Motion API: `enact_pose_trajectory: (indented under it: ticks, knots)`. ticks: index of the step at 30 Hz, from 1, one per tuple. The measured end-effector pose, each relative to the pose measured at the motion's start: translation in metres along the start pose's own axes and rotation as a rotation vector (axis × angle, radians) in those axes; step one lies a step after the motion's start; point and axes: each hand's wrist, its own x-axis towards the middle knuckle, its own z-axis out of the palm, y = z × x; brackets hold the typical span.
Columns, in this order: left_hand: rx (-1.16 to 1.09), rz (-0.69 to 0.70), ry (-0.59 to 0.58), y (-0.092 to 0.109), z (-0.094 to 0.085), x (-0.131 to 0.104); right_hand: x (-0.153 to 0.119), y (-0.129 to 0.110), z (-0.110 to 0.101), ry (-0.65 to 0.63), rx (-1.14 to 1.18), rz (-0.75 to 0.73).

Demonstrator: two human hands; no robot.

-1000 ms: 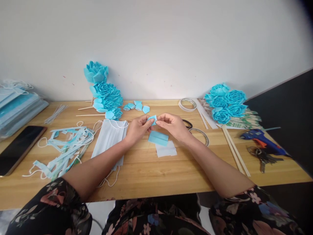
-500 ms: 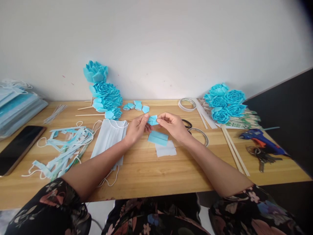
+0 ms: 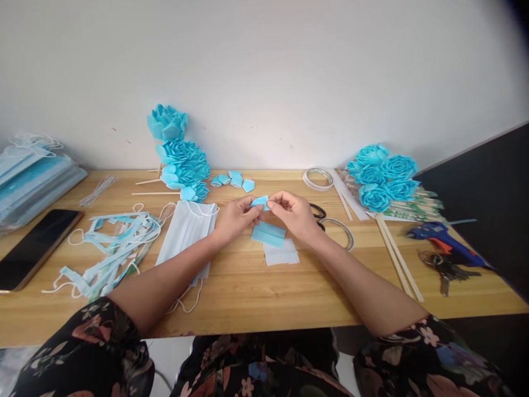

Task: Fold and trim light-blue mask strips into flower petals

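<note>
Between both hands, above the table, is a small folded piece of blue mask fabric (image 3: 260, 202). My left hand (image 3: 236, 219) pinches its left side, the thumb lying across the front. My right hand (image 3: 292, 214) grips its right edge between thumb and fingers. Just below lies a flat blue fabric rectangle (image 3: 268, 234), overlapping a white fabric piece (image 3: 281, 252). Beyond the hands are several folded blue petals (image 3: 235, 179). Left of my left arm sits a pleated face mask (image 3: 185, 231) with ear loops. Scissors (image 3: 317, 210) are partly hidden behind my right hand.
Blue fabric flowers (image 3: 185, 165) on sticks stand at back left, more blue flowers (image 3: 382, 173) at back right. Mask scraps (image 3: 119, 242), a phone (image 3: 37, 248) and stacked masks (image 3: 37, 182) occupy the left. Tape rolls (image 3: 318, 178), wooden sticks (image 3: 399, 256), a glue gun (image 3: 450, 242) and keys (image 3: 448, 270) are right.
The left thumb has moved right over the blue piece, whose upper part now appears folded down and narrower. Both hands stay in nearly the same place; the view has shifted slightly.
</note>
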Motion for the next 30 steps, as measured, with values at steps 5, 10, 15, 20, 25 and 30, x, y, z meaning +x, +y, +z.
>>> enact_pose_trajectory:
  ticks: [5, 10, 15, 20, 25, 30]
  knots:
    - [-0.027, 0.015, 0.000, 0.002, -0.003, -0.001, 0.000, 0.001, 0.000, -0.007, 0.032, 0.026]
    - [-0.018, 0.007, 0.027, -0.003, -0.003, 0.001, 0.000, -0.002, 0.000, -0.005, 0.020, 0.036]
    - [-0.021, 0.025, 0.055, -0.007, -0.002, 0.003, 0.000, -0.002, 0.000, 0.002, 0.002, 0.036]
    - [-0.054, 0.035, 0.082, -0.008, -0.004, 0.004, 0.001, 0.000, -0.001, 0.010, 0.013, 0.033]
    - [-0.128, 0.028, 0.187, -0.008, -0.004, 0.004, 0.001, 0.001, -0.001, 0.030, 0.016, 0.038]
    - [-0.088, 0.118, 0.283, -0.007, -0.004, 0.003, 0.002, 0.002, -0.002, 0.062, 0.020, 0.057]
